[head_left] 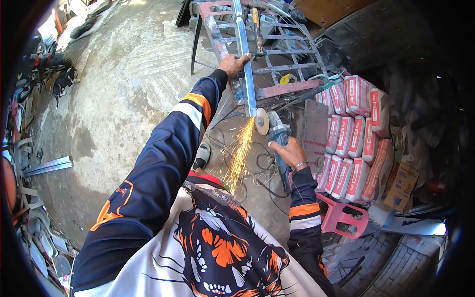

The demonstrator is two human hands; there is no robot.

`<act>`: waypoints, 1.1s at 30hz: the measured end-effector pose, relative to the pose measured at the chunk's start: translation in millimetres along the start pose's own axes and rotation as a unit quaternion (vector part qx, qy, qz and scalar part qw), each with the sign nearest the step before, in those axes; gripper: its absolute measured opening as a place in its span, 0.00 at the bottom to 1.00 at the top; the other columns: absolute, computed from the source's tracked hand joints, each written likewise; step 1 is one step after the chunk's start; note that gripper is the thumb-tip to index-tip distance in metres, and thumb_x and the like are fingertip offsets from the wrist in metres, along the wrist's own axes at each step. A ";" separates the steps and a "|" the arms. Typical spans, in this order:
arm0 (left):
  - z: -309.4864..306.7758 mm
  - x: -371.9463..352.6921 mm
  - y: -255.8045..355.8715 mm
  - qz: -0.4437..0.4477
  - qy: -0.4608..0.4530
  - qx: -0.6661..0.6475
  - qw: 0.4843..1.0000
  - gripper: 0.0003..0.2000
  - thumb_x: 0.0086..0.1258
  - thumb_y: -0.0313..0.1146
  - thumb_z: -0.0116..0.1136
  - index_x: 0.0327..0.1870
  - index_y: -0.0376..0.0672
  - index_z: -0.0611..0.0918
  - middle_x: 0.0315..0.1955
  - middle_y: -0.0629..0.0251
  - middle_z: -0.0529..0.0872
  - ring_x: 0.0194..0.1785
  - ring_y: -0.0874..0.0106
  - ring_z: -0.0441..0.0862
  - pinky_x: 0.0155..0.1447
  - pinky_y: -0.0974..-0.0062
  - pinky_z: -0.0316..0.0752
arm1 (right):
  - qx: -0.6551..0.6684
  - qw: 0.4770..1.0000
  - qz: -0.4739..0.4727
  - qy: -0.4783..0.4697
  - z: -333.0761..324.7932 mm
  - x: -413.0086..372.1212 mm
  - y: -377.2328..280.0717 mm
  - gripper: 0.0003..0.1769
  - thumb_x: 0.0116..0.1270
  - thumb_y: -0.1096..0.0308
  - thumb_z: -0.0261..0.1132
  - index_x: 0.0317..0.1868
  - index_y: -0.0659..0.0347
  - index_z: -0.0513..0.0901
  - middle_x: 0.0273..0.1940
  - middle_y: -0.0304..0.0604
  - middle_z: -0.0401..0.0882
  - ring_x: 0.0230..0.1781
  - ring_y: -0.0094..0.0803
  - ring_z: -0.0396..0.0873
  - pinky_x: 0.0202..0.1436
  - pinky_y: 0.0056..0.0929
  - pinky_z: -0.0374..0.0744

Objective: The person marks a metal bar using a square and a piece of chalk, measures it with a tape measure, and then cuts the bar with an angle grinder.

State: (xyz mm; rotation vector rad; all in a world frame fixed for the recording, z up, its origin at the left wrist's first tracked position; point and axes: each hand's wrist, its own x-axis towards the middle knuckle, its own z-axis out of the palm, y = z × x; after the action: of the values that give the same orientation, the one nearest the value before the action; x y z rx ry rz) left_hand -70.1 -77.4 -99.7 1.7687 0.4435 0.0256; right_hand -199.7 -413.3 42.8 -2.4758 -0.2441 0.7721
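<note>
My left hand (234,66) is wrapped round a long square metal tube (246,81), which lies lengthwise on a slatted metal work table (277,91) and juts past its near edge. In my right hand (291,152) is an angle grinder (280,132). Its pale round disc (262,122) meets the near end of the tube, and orange sparks (238,158) stream down from there towards my body. A hammer with a wooden handle (256,24) rests on the table, just right of the tube.
Red and white bags (352,136) are stacked at the right. Beside them stand a pink plastic stool (345,216) and a cardboard box (402,186). Cables (264,171) trail over the floor below the grinder. Metal profiles (48,166) lie on the floor at left.
</note>
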 end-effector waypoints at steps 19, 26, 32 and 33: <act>-5.0 -11.7 9.3 0.036 -0.006 0.006 0.999 0.35 0.73 0.66 0.57 0.47 0.32 0.89 0.34 0.58 0.87 0.38 0.69 0.82 0.47 0.67 0.77 | 0.007 1.000 0.010 0.000 2.6 -0.5 -3.7 0.25 0.55 0.51 0.74 0.36 0.70 0.86 0.32 0.54 0.87 0.34 0.43 0.86 0.42 0.40 0.81; -9.3 -25.3 23.1 -0.017 -0.013 -0.030 0.999 0.35 0.72 0.65 0.58 0.46 0.32 0.89 0.34 0.59 0.88 0.38 0.70 0.81 0.48 0.69 0.77 | 0.044 0.999 0.007 -0.001 5.1 1.5 -2.2 0.24 0.55 0.51 0.74 0.35 0.69 0.86 0.30 0.52 0.86 0.32 0.41 0.86 0.41 0.39 0.82; -6.3 -16.3 11.0 0.041 -0.011 -0.003 0.999 0.32 0.73 0.62 0.59 0.46 0.32 0.89 0.34 0.62 0.87 0.37 0.73 0.81 0.46 0.71 0.76 | 0.022 0.999 -0.024 0.038 9.1 7.0 9.4 0.24 0.55 0.52 0.74 0.37 0.69 0.86 0.33 0.56 0.87 0.34 0.45 0.87 0.42 0.40 0.82; -6.1 -14.0 10.5 0.043 -0.011 -0.003 0.999 0.32 0.73 0.62 0.59 0.46 0.32 0.89 0.34 0.62 0.87 0.37 0.73 0.81 0.46 0.71 0.76 | 0.022 0.999 -0.025 0.039 7.4 3.9 4.1 0.24 0.55 0.52 0.74 0.37 0.69 0.86 0.33 0.56 0.87 0.34 0.45 0.87 0.42 0.40 0.82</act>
State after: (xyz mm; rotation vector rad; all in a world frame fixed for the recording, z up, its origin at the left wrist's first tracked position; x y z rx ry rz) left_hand -81.7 -77.9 -85.2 1.7787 0.3517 0.0677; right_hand -200.7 -412.4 33.6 -2.4437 -0.2562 0.6530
